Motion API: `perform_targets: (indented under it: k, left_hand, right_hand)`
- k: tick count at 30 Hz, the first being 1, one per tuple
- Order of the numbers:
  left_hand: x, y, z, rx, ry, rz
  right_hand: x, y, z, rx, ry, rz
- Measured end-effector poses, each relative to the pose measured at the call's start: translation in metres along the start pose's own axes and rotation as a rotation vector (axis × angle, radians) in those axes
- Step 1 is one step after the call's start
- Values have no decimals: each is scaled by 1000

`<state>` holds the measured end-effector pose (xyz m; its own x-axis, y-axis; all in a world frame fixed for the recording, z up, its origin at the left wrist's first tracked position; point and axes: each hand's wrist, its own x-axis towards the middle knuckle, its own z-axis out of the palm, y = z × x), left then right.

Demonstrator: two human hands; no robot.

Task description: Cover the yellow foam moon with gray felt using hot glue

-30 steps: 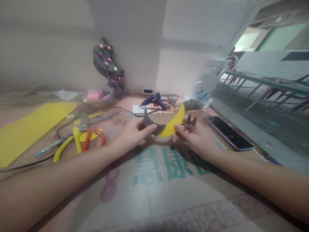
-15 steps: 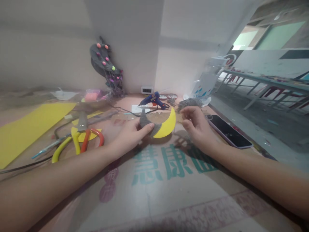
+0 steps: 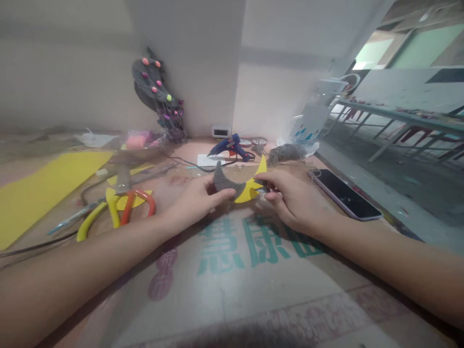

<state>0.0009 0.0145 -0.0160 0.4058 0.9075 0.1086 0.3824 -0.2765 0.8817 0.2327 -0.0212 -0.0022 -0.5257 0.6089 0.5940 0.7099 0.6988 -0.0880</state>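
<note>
A yellow crescent (image 3: 245, 194) is wrapped in grey yarn (image 3: 225, 181) over its left part, while its right part is bare. My left hand (image 3: 203, 195) is closed on the wrapped end, with the thumb across the front. My right hand (image 3: 286, 195) is at the bare right part, thumb and forefinger bent in a pinch. A small dark grey bit shows at its fingertips, apparently the yarn strand; its details are blurred. Behind my right hand lies a loose bundle of grey yarn (image 3: 288, 152).
A blue glue gun (image 3: 230, 146) lies behind the crescent, near a small digital clock (image 3: 221, 131). Scissors (image 3: 123, 208) and yellow sheet (image 3: 54, 186) are at left. A phone (image 3: 344, 193) lies at right. A decorated grey crescent (image 3: 152, 87) leans on the wall.
My right hand has moved left from beside the crescent to its bare part, and its fingertips now overlap it. My left hand keeps its hold.
</note>
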Motion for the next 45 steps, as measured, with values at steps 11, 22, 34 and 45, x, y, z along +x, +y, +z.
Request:
perform_targets:
  k: [11,22,34,45]
  left_hand:
    - [-2,-4,1,14,-71,61]
    - [-3,0,2,-60,-108,40]
    - [-4,4,0,-57,-75,13]
    - [-5,4,0,-33,-57,64]
  right_hand:
    - [0,0,-2,-85,-16,-19]
    - [1,-1,2,-58,-41,50]
    - [0,-1,5,134,111,230]
    - [-1,0,4,11,19,49]
